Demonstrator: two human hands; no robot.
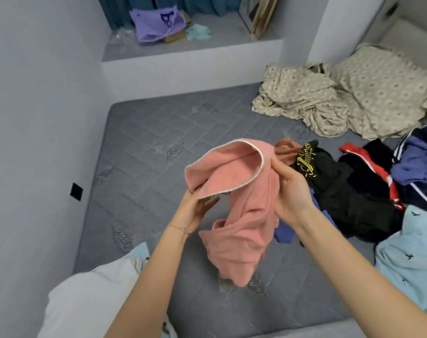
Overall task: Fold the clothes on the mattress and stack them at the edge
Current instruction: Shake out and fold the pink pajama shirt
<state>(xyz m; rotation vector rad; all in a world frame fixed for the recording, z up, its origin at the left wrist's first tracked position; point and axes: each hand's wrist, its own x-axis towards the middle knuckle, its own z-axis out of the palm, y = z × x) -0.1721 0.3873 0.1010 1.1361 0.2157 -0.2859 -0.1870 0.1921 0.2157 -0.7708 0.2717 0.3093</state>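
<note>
I hold a pink garment point(241, 211) with a white-trimmed edge up above the grey quilted mattress point(144, 152). My left hand point(193, 213) grips its left edge from below. My right hand point(290, 191) pinches the cloth near the trim on the right. The rest of the garment hangs twisted down between my arms. To the right lies an unfolded heap: a black garment with a yellow print point(341, 191), a dark piece with a red and white stripe point(378, 172), blue-purple clothes point(417, 162) and a light blue garment with small dark marks point(407, 259).
A crumpled beige patterned bedsheet and pillow point(348, 98) lie at the mattress's far right corner. A grey wall runs along the left. A raised ledge behind holds a purple garment point(156, 23). My white-clothed knee point(90, 301) is at the lower left.
</note>
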